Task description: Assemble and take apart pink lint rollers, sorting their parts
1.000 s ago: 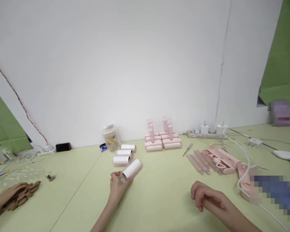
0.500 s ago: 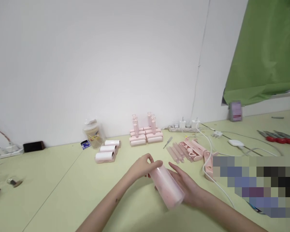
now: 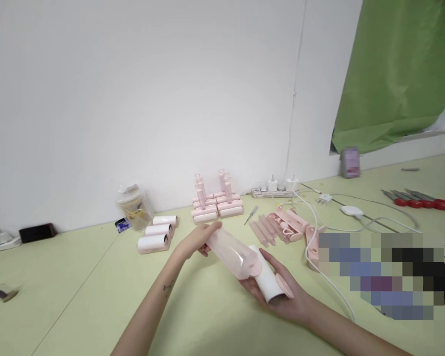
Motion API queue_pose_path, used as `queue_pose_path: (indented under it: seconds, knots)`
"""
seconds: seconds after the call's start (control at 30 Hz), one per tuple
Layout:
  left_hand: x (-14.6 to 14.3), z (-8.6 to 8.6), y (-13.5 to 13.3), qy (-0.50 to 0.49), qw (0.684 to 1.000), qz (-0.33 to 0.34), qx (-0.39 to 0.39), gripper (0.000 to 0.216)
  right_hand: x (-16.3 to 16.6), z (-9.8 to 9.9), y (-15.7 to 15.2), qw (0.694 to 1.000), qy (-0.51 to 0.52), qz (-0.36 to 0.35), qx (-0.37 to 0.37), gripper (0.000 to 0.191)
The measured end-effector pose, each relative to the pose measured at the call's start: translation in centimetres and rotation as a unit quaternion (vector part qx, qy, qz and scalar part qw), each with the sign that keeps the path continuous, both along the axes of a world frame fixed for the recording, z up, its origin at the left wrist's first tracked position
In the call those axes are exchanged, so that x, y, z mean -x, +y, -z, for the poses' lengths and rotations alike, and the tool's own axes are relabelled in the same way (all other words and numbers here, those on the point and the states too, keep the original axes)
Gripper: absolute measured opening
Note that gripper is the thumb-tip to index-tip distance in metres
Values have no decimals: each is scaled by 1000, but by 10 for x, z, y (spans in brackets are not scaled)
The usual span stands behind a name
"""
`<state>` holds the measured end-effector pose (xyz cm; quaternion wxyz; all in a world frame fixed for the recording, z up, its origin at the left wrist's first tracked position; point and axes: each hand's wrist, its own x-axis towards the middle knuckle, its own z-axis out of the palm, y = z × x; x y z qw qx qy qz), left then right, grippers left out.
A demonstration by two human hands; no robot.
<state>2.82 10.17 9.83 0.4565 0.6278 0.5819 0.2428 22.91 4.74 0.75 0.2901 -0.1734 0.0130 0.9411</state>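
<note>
My left hand [image 3: 198, 242] pinches the upper end of a translucent pink cover [image 3: 230, 254], tilted down to the right. In the palm of my right hand [image 3: 294, 299] lies a lint roller [image 3: 267, 279], a white sticky roll with round pink end pieces, fingers curled around its underside. The cover's lower end meets or overlaps the roller's upper left side; whether they are joined I cannot tell. Left of the hands, three white rolls in pink covers [image 3: 153, 243] lie in a row. Behind stand several pink lint rollers [image 3: 204, 214] with upright handles.
Right of centre lie a small screwdriver [image 3: 251, 215], clear pink tubes [image 3: 263, 231] and pink handle parts [image 3: 291, 223]. A white cable [image 3: 321, 271] runs near my right forearm. A power strip [image 3: 274, 193] and a bagged tub [image 3: 133, 207] stand by the wall; red-handled tools [image 3: 422, 202] lie far right.
The translucent cover has come away from around the roll, moving up and left with my left hand. The white roll now shows bare in my right hand. The view has shifted slightly right.
</note>
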Motion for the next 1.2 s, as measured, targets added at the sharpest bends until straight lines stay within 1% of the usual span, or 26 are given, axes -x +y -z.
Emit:
queue_pose_path:
  seconds: [0.1, 0.17, 0.23, 0.33, 0.4, 0.47, 0.5, 0.53, 0.6, 0.63, 0.67, 0.7, 0.73, 0.77, 0.8, 0.83, 0.9, 0.97, 1.07, 1.13, 1.2]
  knots:
    - [21, 21, -2, -32, 996, -72, -40, 45, -1, 4, 2, 999, 36, 21, 12, 38]
    - [32, 41, -5, -50, 988, -120, -82, 47, -2, 5, 2, 998, 42, 35, 26, 36]
    - [42, 64, -12, -62, 978, -154, -127, 50, -4, 4, 2, 998, 35, 32, 39, 37]
    - [56, 91, -28, -66, 966, -177, -176, 52, -4, 0, 3, 999, 4, 39, 24, 38]
    - [64, 101, -39, -50, 969, -163, -180, 47, -3, -2, 4, 998, -17, 59, 5, 37]
    - [69, 105, -48, -19, 976, -126, -174, 43, -2, -4, 5, 997, -30, 76, -6, 36]
    - [69, 105, -52, 6, 976, -117, -184, 47, -1, -4, 5, 996, -37, 83, -10, 35]
    - [67, 104, -56, 35, 969, -119, -212, 53, 0, -4, 6, 995, -44, 89, -13, 35]
    - [54, 101, -65, 95, 940, -128, -302, 66, 2, -3, 6, 992, -62, 110, -19, 33]
    - [44, 99, -70, 118, 924, -114, -345, 68, 3, -2, 5, 990, -70, 120, -22, 32]
    - [31, 98, -76, 132, 915, -78, -374, 67, 4, -2, 5, 988, -79, 130, -27, 31]
    - [16, 97, -83, 129, 916, -17, -379, 63, 5, -1, 4, 986, -90, 138, -35, 30]
    - [1, 96, -89, 115, 923, 47, -363, 60, 6, -1, 3, 983, -101, 147, -46, 28]
    - [-13, 96, -95, 103, 928, 104, -343, 65, 7, 0, 2, 980, -114, 154, -61, 26]
    - [-26, 96, -99, 99, 931, 139, -322, 66, 8, 0, 1, 975, -126, 163, -79, 25]
    - [-36, 97, -103, 102, 935, 155, -302, 65, 8, -1, 0, 970, -139, 174, -99, 22]
    - [-45, 97, -107, 123, 943, 156, -267, 60, 6, -2, -2, 956, -169, 195, -142, 18]
    - [-40, 97, -110, 135, 950, 142, -243, 58, 4, -4, -4, 939, -212, 201, -180, 17]
    - [-17, 96, -114, 121, 956, 148, -224, 58, 2, -6, -7, 902, -312, 189, -230, 19]
    - [-1, 96, -117, 100, 960, 165, -204, 43, 3, -6, -11, 874, -368, 180, -260, 22]
    - [10, 98, -119, 72, 964, 168, -194, 26, 6, -7, -16, 859, -396, 167, -279, 24]
